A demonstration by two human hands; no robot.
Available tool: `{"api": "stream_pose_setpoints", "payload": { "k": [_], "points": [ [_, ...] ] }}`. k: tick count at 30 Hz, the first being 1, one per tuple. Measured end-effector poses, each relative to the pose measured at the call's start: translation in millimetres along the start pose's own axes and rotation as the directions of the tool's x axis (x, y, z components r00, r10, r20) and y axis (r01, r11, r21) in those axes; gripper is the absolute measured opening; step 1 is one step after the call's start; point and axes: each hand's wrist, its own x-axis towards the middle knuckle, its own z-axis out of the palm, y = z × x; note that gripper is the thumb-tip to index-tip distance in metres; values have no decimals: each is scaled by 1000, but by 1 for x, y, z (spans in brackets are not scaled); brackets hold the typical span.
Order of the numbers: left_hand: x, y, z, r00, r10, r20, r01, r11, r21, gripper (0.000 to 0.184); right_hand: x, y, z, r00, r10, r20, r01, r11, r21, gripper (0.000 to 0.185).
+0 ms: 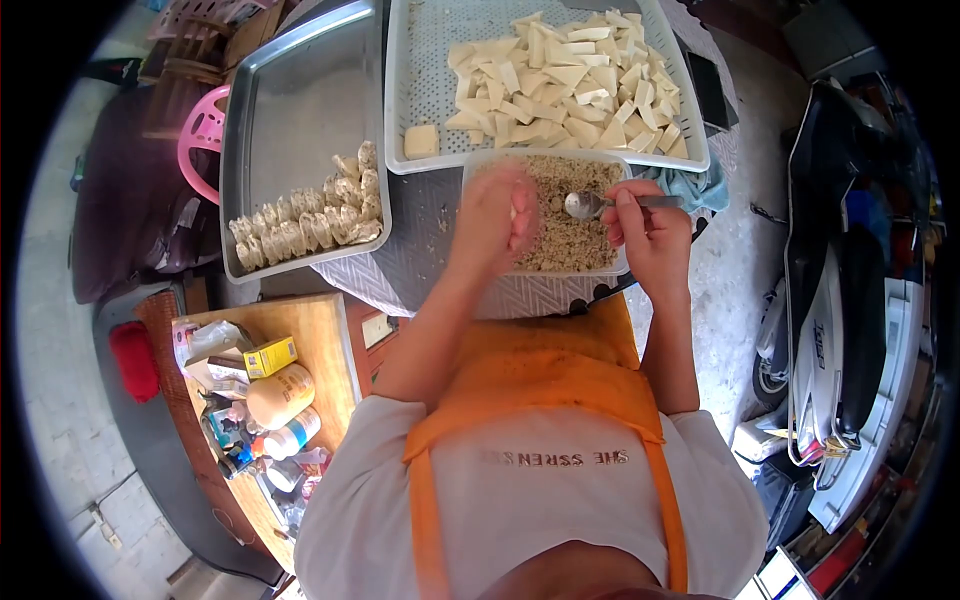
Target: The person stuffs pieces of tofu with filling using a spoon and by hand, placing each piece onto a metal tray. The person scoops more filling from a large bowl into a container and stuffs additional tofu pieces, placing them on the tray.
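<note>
My right hand (650,235) grips the handle of a metal spoon (583,205), whose bowl is over the crumbly brown filling (570,240) in a white tub (622,262). Over the tub's left side, my left hand (497,215) is curled closed, slightly blurred; what it holds is mostly hidden by the fingers. Behind the tub, a white perforated tray (425,60) bears a heap of pale cut wedges (570,85) and one separate pale block (421,141). At the left, a metal tray (300,105) carries rows of filled pieces (310,225).
A blue cloth (695,188) lies right of the tub, and a dark flat object (704,90) by the white tray. A pink chair (203,140) is behind the metal tray. Bottles and boxes crowd a wooden table (335,340) at lower left; a scooter (825,340) is at right.
</note>
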Motion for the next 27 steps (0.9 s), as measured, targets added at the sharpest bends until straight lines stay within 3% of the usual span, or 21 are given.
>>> {"api": "stream_pose_setpoints", "payload": {
  "k": [4,7,13,16,19,22,24,26,27],
  "points": [
    [-2,13,19,985,-59,-164,54,998,-32,29,0,-7,0,1000,5,-8,-5,1000,17,15],
    [2,1,4,995,63,72,-74,983,171,29,-3,-7,1,999,28,-15,-27,996,83,15],
    [-2,2,7,998,-31,-58,35,997,66,28,-10,-1,0,997,44,-61,-36,991,130,14],
    [-1,4,0,993,-105,58,114,975,-192,29,-11,0,-1,996,50,-70,-36,982,185,13],
    [3,-10,-15,997,-63,39,66,996,-65,26,-10,1,0,997,21,-78,-6,982,187,13],
    [1,-14,4,969,-76,-233,50,992,-118,27,-12,1,3,996,13,-86,2,985,173,13],
    [8,-23,-2,980,200,-6,-190,939,288,30,-13,1,3,996,29,-83,-14,985,173,14],
    [6,-20,-4,979,194,69,-206,907,367,33,-13,2,4,996,18,-90,-1,983,184,14],
    [2,-12,1,996,90,20,-92,961,259,34,-14,0,4,995,19,-98,-2,985,170,14]
  ]
}}
